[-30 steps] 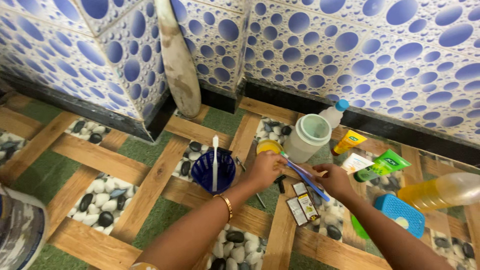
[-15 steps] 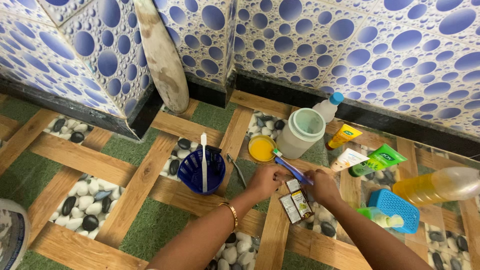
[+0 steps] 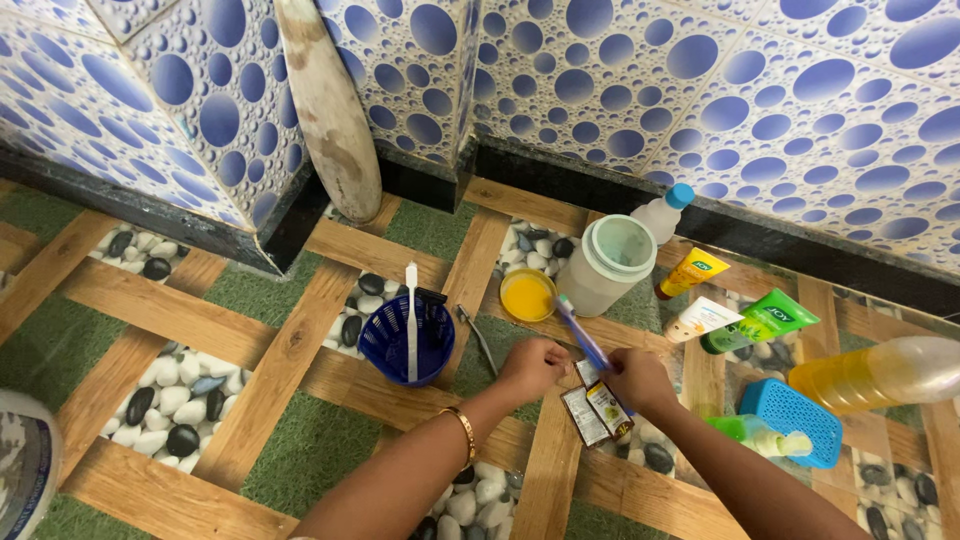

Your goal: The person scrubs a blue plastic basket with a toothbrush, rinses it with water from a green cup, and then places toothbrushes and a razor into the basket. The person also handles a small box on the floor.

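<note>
A blue toothbrush (image 3: 583, 335) slants up from the right hand (image 3: 640, 380), fingers curled round its handle, over the floor (image 3: 300, 340). The left hand (image 3: 533, 367) pinches near its stem. Dark sachets (image 3: 597, 412) lie beneath; a ribbed plastic cup (image 3: 395, 345) stands left.

We see both forearms reaching forward from the bottom edge, with the hands close together. The left hand (image 3: 532, 366) is curled shut, a bangle on its wrist. The right hand (image 3: 638, 380) is closed too, knuckles up.
</note>
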